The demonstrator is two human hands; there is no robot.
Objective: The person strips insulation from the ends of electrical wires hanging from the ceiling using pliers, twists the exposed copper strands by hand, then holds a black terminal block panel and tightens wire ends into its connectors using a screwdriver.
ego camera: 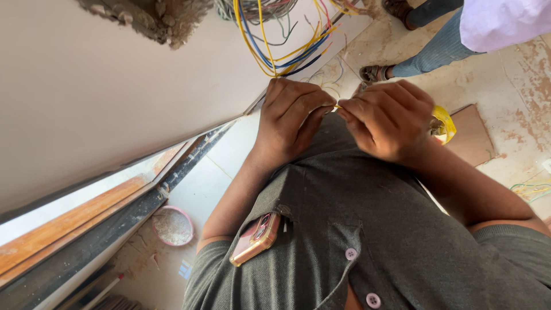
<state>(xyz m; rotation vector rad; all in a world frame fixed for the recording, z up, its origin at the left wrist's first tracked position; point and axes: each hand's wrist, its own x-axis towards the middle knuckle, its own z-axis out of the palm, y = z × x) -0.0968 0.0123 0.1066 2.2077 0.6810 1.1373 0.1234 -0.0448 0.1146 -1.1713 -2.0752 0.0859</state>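
Left hand (290,117) and right hand (387,117) meet at frame centre, fingertips pinching one yellow wire end (336,107) beneath the dangling wire bundle (287,40); seemingly mid-twist or stripping; next needs a firm, steady pinch.

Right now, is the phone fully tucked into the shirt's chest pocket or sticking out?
Sticking out. Most of the pink-cased phone shows beyond the edge of the grey shirt pocket, with only one end tucked inside.

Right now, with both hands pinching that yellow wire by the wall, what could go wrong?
1. The left hand and right hand pinch a thin yellow wire with bare fingers; an exposed end could prick or shock.
2. The loose bundle of coloured wires hanging from the rough wall hole could snag.
3. The pink phone may slip from the shirt pocket.
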